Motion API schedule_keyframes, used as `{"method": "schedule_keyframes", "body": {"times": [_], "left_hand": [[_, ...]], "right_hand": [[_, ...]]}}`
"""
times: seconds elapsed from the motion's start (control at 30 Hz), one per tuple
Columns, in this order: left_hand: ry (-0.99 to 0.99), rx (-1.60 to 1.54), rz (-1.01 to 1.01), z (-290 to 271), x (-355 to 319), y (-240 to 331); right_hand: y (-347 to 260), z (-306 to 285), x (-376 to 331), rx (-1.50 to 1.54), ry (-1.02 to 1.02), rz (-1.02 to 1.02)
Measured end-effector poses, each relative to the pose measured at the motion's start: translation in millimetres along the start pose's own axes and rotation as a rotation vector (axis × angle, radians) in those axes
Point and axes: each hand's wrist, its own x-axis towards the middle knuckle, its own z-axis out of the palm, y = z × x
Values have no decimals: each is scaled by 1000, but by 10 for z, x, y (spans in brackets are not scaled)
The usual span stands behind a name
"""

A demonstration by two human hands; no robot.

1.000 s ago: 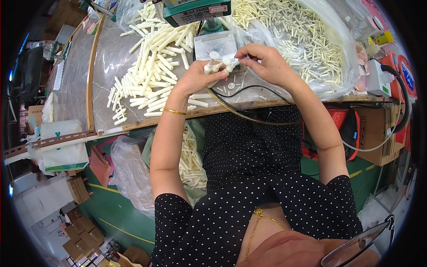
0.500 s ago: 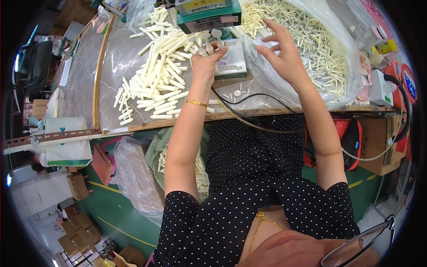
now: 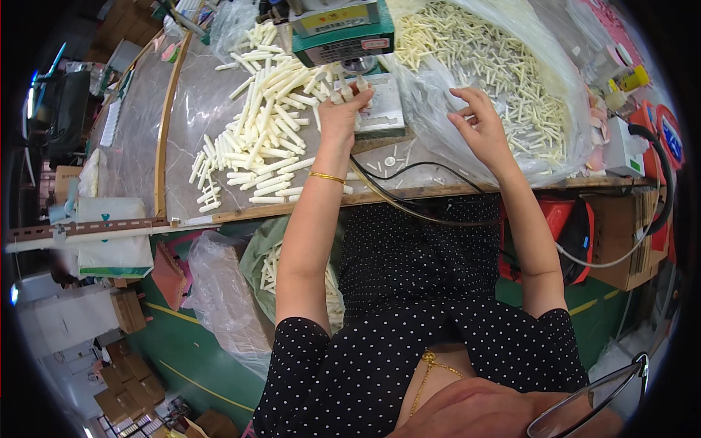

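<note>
The left hand (image 3: 339,113) clenched a few short cream plastic tubes (image 3: 349,91), held up just under the green metal bench machine (image 3: 343,33). The right hand (image 3: 478,128) lay with fingers spread and loose, gripping nothing, on the clear plastic bag of cream tubes (image 3: 496,66); a loose tube pile (image 3: 263,139) lay left

Left hand (image 3: 339,109): raised forward, fingers pinched together.
Right hand (image 3: 478,128): stretched forward, fingers loosely spread.
</note>
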Motion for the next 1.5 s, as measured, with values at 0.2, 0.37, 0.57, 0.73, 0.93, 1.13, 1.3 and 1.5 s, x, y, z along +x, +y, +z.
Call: {"method": "schedule_keyframes", "body": {"times": [0.2, 0.37, 0.57, 0.73, 0.93, 1.13, 1.3, 1.5], "left_hand": [[30, 240, 85, -137, -146, 105], [-302, 1001, -238, -930, -1083, 850], [-318, 1712, 10, -2051, -1808, 613], [-45, 1132, 34, -1601, -1478, 453], [-289, 1305, 303, -1520, -1083, 395], [-493, 1397, 386, -1162, -852, 430], [-593, 1501, 367, -1081, -784, 378], [-608, 1475, 323, -1366, -648, 228]], "right_hand": [[389, -323, 238, -166, 16, -4], [575, -1061, 245, -369, -87, 211], [669, -998, 35, -534, -315, 27], [558, -631, 16, -573, -395, -205], [538, -497, 34, -927, -386, -233], [772, -473, 93, -846, -429, -242], [779, -580, 99, -837, -340, -150], [947, -720, 87, -881, -232, -94]]}}
